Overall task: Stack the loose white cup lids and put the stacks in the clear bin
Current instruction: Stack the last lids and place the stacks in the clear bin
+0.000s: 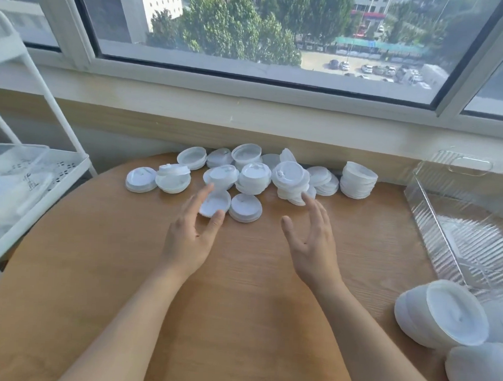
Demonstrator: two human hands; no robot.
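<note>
Several loose white cup lids [252,177] lie in a heap along the far edge of the round wooden table [103,256], some in short stacks such as one at the right end [357,180]. My left hand [192,231] is open, with its fingertips and thumb touching a single lid [215,203] at the front of the heap. My right hand [311,239] is open, its fingertips at the low front of a leaning stack [291,179]. The clear bin [434,209] stands at the right. Sideways stacks of lids [441,313] lie at its near end.
A white wire rack [43,187] with a clear tray and bagged items stands to the left of the table. Behind the lids runs a pale window sill and wall [247,124] under a wide window. Bare wood lies between my forearms.
</note>
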